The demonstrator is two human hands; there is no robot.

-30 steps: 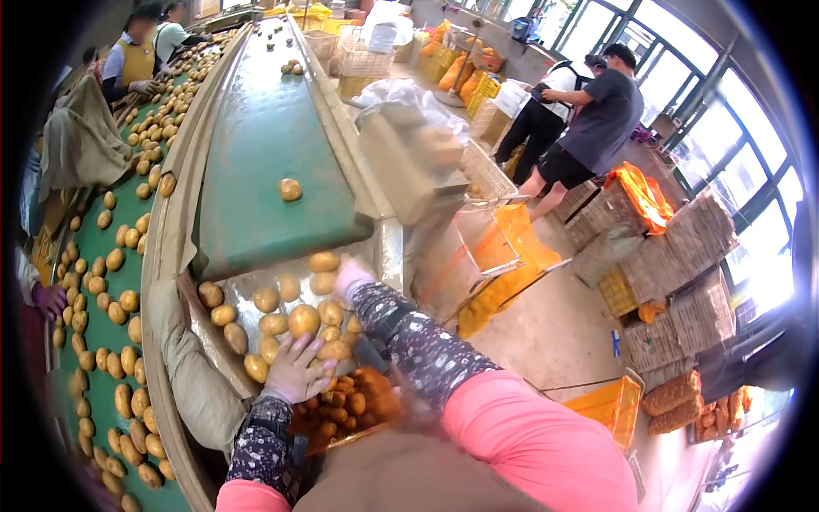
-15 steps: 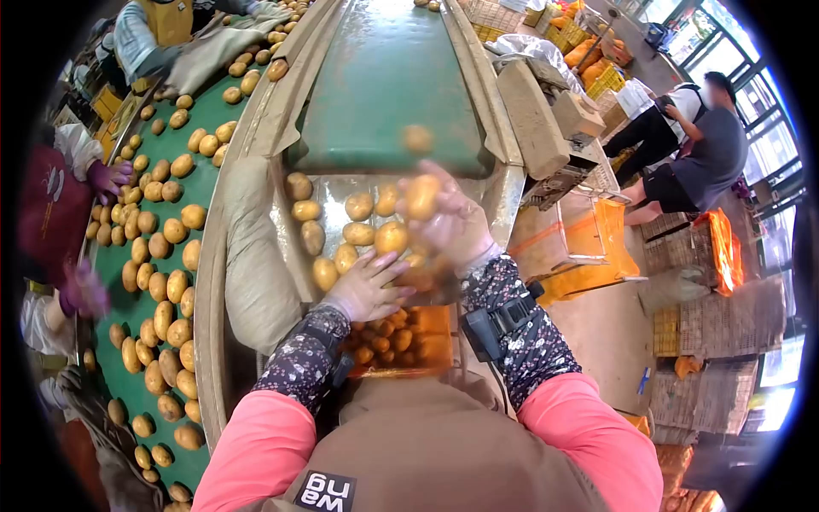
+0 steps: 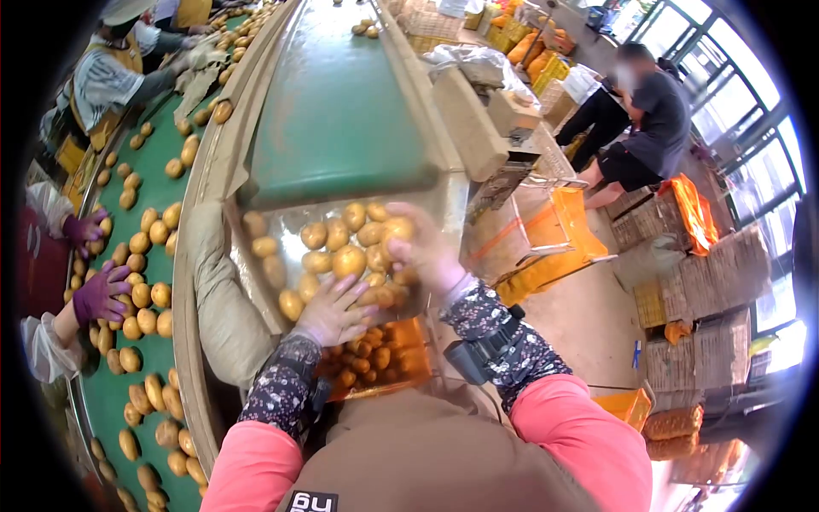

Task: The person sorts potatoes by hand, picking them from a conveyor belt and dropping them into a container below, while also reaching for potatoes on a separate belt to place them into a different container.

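Below the belt (image 3: pixel 341 128), the left hand (image 3: pixel 328 311) lies spread and the right hand (image 3: pixel 426 252) cupped, grip unclear, apart on the potatoes (image 3: pixel 348 260), seemingly raking them into the orange bag (image 3: pixel 388 363); next calls for a steady pull.

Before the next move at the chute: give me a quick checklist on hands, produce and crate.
1. Left hand flat on the produce pile: ok.
2. Right hand grip: cannot tell, it is blurred among the produce at the pile's right edge.
3. Orange crate below the pile's near edge: ok, partly filled.
4. Green belt load: ok, only a few pieces far up.
5. Purple-gloved hand apart from the pile: ok, it is on the neighbouring belt.
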